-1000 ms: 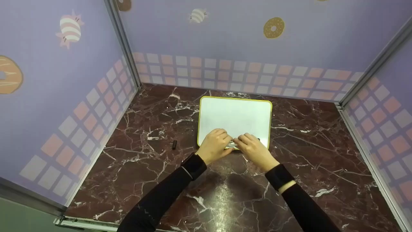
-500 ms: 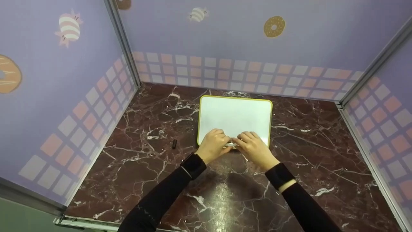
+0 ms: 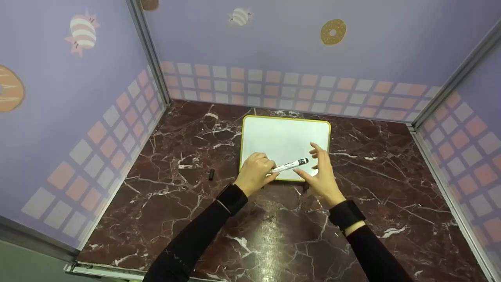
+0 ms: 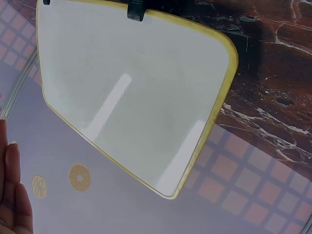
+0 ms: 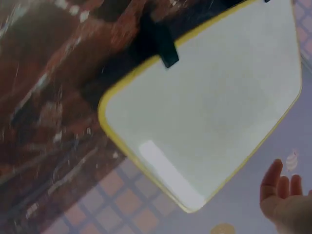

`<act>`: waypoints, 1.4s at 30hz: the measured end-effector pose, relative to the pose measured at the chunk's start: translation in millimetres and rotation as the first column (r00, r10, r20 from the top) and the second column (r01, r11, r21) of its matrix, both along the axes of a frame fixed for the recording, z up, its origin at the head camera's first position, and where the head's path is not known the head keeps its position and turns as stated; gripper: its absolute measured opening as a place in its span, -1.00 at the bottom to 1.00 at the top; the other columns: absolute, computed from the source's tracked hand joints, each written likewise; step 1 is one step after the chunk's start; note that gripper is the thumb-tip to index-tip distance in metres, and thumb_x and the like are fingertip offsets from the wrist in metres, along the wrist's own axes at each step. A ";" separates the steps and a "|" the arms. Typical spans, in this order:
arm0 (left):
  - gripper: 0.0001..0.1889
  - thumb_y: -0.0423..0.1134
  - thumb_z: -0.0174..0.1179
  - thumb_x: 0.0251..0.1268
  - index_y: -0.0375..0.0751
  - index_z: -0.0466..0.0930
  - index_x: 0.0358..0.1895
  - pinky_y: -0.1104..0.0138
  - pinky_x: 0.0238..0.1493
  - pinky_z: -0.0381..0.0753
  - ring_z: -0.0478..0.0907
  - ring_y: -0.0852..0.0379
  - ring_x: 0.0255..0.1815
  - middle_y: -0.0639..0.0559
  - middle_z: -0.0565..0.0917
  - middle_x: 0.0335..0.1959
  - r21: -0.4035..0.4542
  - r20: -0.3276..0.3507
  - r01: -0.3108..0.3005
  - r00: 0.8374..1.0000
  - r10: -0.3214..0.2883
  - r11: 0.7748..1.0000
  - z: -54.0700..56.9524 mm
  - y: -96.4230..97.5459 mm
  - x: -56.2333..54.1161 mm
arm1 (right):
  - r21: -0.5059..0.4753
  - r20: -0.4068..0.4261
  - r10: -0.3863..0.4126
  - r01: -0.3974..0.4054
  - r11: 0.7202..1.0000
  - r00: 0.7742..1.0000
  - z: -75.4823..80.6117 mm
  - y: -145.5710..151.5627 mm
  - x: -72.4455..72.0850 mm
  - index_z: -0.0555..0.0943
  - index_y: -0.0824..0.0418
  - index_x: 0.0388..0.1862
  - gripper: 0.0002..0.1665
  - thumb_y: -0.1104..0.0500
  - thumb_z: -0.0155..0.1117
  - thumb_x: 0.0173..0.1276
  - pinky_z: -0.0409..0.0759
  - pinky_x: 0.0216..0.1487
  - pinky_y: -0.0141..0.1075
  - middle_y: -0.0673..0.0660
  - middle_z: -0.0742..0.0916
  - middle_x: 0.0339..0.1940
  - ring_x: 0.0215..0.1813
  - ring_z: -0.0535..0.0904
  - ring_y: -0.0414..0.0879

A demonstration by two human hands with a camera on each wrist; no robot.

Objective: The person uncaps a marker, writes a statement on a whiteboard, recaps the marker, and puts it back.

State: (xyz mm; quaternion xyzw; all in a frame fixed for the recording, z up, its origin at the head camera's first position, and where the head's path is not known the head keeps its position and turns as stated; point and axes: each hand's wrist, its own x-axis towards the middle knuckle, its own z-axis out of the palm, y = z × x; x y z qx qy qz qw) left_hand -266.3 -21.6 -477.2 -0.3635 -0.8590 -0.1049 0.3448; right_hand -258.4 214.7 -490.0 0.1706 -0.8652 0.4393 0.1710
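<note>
A white marker (image 3: 287, 166) with a black end sits in my left hand (image 3: 255, 171), gripped by its left part, which the fingers hide. Its black end points right and slightly up toward my right hand (image 3: 323, 176). That hand is apart from the marker, with fingers spread and thumb extended, and holds nothing. Behind both hands is a yellow-rimmed whiteboard (image 3: 282, 135), its surface showing no writing. In the right wrist view a black clip-like foot (image 5: 168, 51) grips the board's rim. A small black cap-like piece (image 3: 211, 174) lies on the table, left of my left hand.
The dark red marbled tabletop (image 3: 188, 219) spreads around the board. Purple panels with printed sweets and checks, such as the back wall (image 3: 274, 47), enclose it at the back and on both sides. A metal strip (image 3: 105, 273) edges the front left.
My hands were close together over the marker at the board's lower edge. My right hand has since let go and moved right, its fingers opening. The left has lifted slightly left with the marker.
</note>
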 end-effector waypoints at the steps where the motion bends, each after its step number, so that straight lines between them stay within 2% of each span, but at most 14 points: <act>1: -0.79 -0.09 0.50 0.00 -0.08 0.67 -0.47 0.32 -0.19 0.59 0.54 0.15 -0.46 0.16 0.68 -0.57 0.004 -0.005 0.000 1.000 0.000 1.000 0.0 0.1 0.0 | -0.064 0.068 -0.010 0.014 0.998 0.998 -1.4 -1.4 0.1 0.21 0.28 0.48 -0.05 0.16 0.50 0.21 0.59 0.02 -0.06 0.33 0.48 0.19 0.20 0.43 0.18; 4: -0.78 -0.10 0.51 -0.02 -0.08 0.66 -0.48 0.31 -0.21 0.58 0.53 0.15 -0.46 0.15 0.67 -0.58 0.015 -0.007 0.006 1.000 -0.006 1.000 0.1 0.8 -0.1 | -0.260 0.237 0.020 0.044 0.965 0.971 -4.9 -7.9 -0.2 0.33 0.35 0.40 -0.28 0.24 0.39 0.31 0.65 -0.11 -0.26 0.27 0.55 0.12 0.09 0.52 0.07; 7: -0.79 -0.09 0.50 0.00 -0.08 0.67 -0.46 0.31 -0.19 0.59 0.54 0.15 -0.45 0.14 0.68 -0.57 0.017 -0.006 0.000 1.000 0.000 1.000 0.5 2.1 0.2 | -0.401 0.339 0.080 0.068 0.914 0.937 -7.4 -14.9 -0.4 0.47 0.42 0.27 -0.49 0.28 0.29 0.38 0.66 -0.22 -0.38 0.15 0.65 -0.07 -0.07 0.59 -0.03; 9: -0.79 -0.08 0.49 0.03 -0.08 0.68 -0.45 0.32 -0.17 0.60 0.55 0.15 -0.44 0.14 0.69 -0.55 0.016 -0.006 -0.004 1.000 0.004 1.000 1.0 3.1 0.9 | -0.458 0.367 0.122 0.065 0.886 0.922 -8.3 -19.2 -0.5 0.52 0.45 0.21 -0.56 0.29 0.26 0.41 0.66 -0.25 -0.38 0.07 0.69 -0.23 -0.17 0.60 -0.08; 11: -0.80 -0.07 0.48 0.05 -0.08 0.68 -0.44 0.33 -0.16 0.60 0.55 0.16 -0.44 0.14 0.69 -0.55 0.017 -0.009 -0.005 1.000 0.005 1.000 1.0 4.4 1.4 | -0.471 0.382 0.140 0.062 0.880 0.914 -8.1 -22.5 0.0 0.55 0.46 0.17 -0.61 0.29 0.23 0.43 0.65 -0.26 -0.40 0.01 0.68 -0.37 -0.27 0.60 -0.15; 14: -0.79 -0.07 0.47 0.05 -0.08 0.66 -0.47 0.33 -0.18 0.59 0.54 0.16 -0.45 0.14 0.68 -0.56 0.026 -0.013 0.003 1.000 -0.002 1.000 0.1 6.5 1.0 | -0.512 0.388 0.189 0.040 0.858 0.902 -7.0 -26.1 0.5 0.57 0.50 0.13 -0.64 0.29 0.19 0.46 0.61 -0.29 -0.41 -0.01 0.65 -0.47 -0.37 0.55 -0.21; 19: -0.76 -0.07 0.49 0.00 -0.08 0.63 -0.51 0.33 -0.19 0.59 0.54 0.15 -0.46 0.14 0.67 -0.58 0.038 -0.029 0.008 1.000 -0.007 0.999 -1.3 9.5 -0.9 | -0.637 0.404 0.268 0.059 0.769 0.874 -5.2 -30.6 0.7 0.56 0.54 0.10 -0.66 0.30 0.13 0.50 0.58 -0.34 -0.41 0.03 0.62 -0.49 -0.40 0.54 -0.21; 25: -0.77 -0.08 0.49 0.00 -0.09 0.64 -0.51 0.34 -0.18 0.59 0.54 0.15 -0.45 0.14 0.68 -0.58 0.044 -0.040 0.015 0.999 -0.013 0.999 -1.2 10.9 -1.4 | -0.725 0.389 0.259 0.121 0.678 0.884 -3.5 -37.1 2.5 0.65 0.36 -0.11 -0.84 0.33 0.14 0.48 0.62 -0.29 -0.47 0.03 0.68 -0.38 -0.36 0.59 -0.21; 30: -0.79 -0.11 0.48 0.01 -0.10 0.65 -0.48 0.33 -0.17 0.59 0.54 0.14 -0.43 0.13 0.69 -0.55 0.059 -0.027 0.024 0.999 -0.023 0.998 -1.8 10.8 -2.2 | -0.789 0.380 0.286 0.147 0.596 0.880 -1.5 -42.0 3.6 0.59 0.25 -0.22 -0.91 0.33 0.13 0.48 0.63 -0.24 -0.49 0.03 0.67 -0.31 -0.33 0.63 -0.21; 34: -0.78 -0.08 0.48 0.02 -0.10 0.67 -0.45 0.33 -0.16 0.59 0.55 0.14 -0.42 0.13 0.70 -0.53 0.065 -0.015 0.027 1.000 -0.026 0.998 -1.6 9.7 -2.4 | -0.803 0.376 0.291 0.153 0.576 0.880 -0.8 -43.7 3.7 0.56 0.25 -0.22 -0.92 0.34 0.11 0.49 0.63 -0.27 -0.50 0.04 0.65 -0.34 -0.36 0.62 -0.21; 39: -0.73 -0.01 0.49 0.02 -0.10 0.70 -0.37 0.32 -0.05 0.62 0.60 0.14 -0.32 0.11 0.74 -0.44 0.073 0.019 0.031 0.999 -0.032 0.997 0.9 5.7 -2.6 | -0.810 0.352 0.301 0.127 0.573 0.887 0.2 -44.6 2.5 0.55 0.24 -0.25 -0.90 0.34 0.11 0.49 0.63 -0.28 -0.49 0.03 0.64 -0.35 -0.38 0.61 -0.20; 42: -0.64 0.08 0.49 -0.02 -0.10 0.72 -0.29 0.30 0.05 0.62 0.63 0.12 -0.24 0.09 0.76 -0.36 0.090 0.044 0.023 0.999 -0.027 0.996 4.0 -0.2 -3.4 | -0.815 0.323 0.297 0.105 0.570 0.899 0.7 -44.0 1.6 0.55 0.23 -0.27 -0.88 0.35 0.09 0.49 0.62 -0.29 -0.48 0.03 0.63 -0.36 -0.39 0.60 -0.19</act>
